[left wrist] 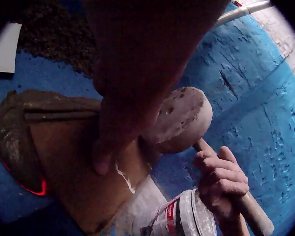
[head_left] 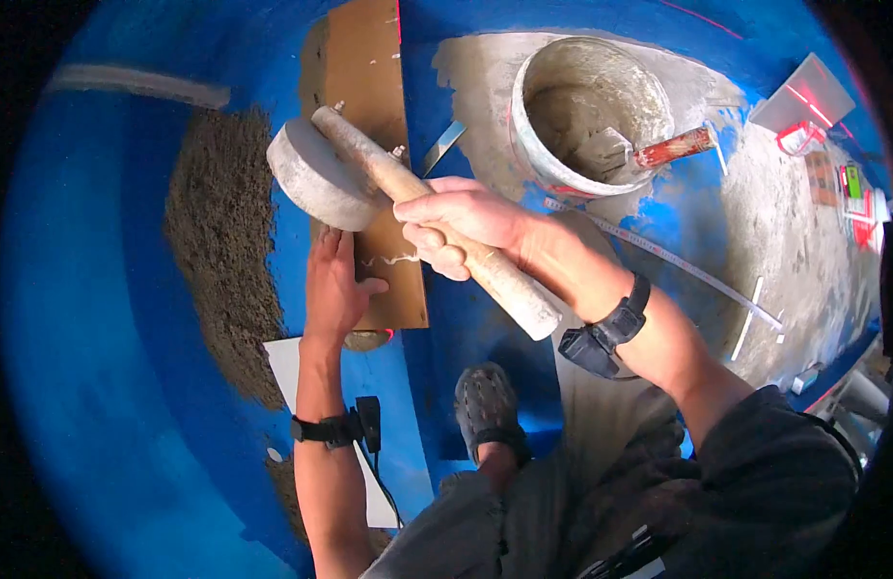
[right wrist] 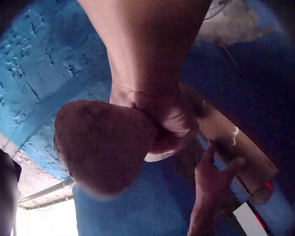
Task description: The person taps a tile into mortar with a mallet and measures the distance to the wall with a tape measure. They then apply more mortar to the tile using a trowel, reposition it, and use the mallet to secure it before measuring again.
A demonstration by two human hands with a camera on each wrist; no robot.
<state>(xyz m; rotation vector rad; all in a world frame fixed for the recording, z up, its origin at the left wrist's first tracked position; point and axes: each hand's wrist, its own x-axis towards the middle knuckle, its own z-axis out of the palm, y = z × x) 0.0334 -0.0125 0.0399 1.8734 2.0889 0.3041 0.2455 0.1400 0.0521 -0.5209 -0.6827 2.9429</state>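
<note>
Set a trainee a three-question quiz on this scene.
1. Pick one. The right hand grips:
A) a paintbrush
B) the wooden handle of a mallet
C) a drill

2. True or false: the left hand lies flat on the brown tile.

3. Fill the gap: the red-handled trowel rests in the ____.

Key: 1 B; 2 true; 3 bucket.
</note>
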